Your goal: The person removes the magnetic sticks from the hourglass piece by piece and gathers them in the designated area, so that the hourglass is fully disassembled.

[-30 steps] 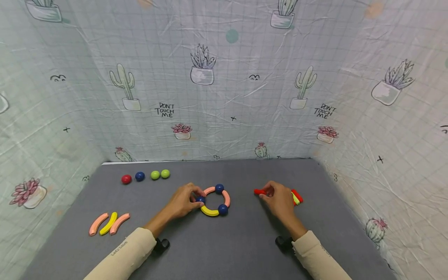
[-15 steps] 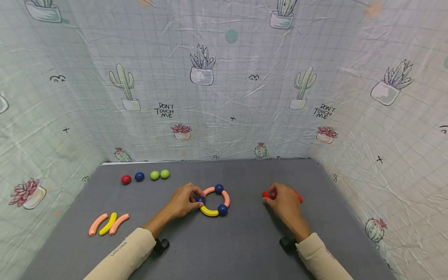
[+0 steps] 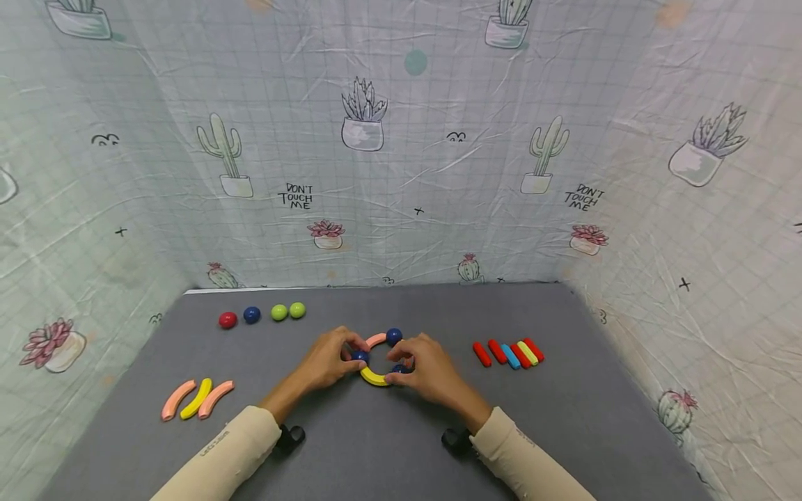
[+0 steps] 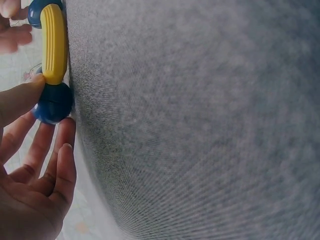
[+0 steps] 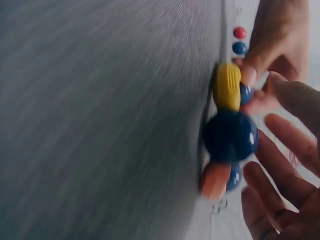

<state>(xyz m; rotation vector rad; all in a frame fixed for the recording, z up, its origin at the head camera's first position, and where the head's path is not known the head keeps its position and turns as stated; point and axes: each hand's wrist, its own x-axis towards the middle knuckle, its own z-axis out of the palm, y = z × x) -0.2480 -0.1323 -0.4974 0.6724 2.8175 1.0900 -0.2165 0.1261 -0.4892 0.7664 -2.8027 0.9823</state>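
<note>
A ring of curved rods and blue balls lies on the grey table between both hands. My left hand (image 3: 328, 358) pinches the ring's left blue ball (image 4: 54, 102) between thumb and fingertips. From that ball runs a yellow curved rod (image 3: 374, 377) to the right blue ball (image 5: 231, 136). My right hand (image 3: 426, 369) hovers at that right ball, fingers spread and loosely bent. In the right wrist view its fingers stand beside the ball, not closed round it. A far blue ball (image 3: 394, 337) joins pink curved rods (image 3: 376, 340); the right-hand rod is mostly hidden by the hand.
Short straight rods, red (image 3: 482, 354), blue (image 3: 510, 357) and yellow (image 3: 528, 353), lie in a row at right. Loose red (image 3: 228, 320), blue (image 3: 252, 315) and green balls (image 3: 279, 312) sit at back left. Pink and yellow curved rods (image 3: 197, 399) lie front left.
My right hand has let go of a red rod beside the other straight rods and moved left to the ring. The left hand has stayed on its blue ball.
</note>
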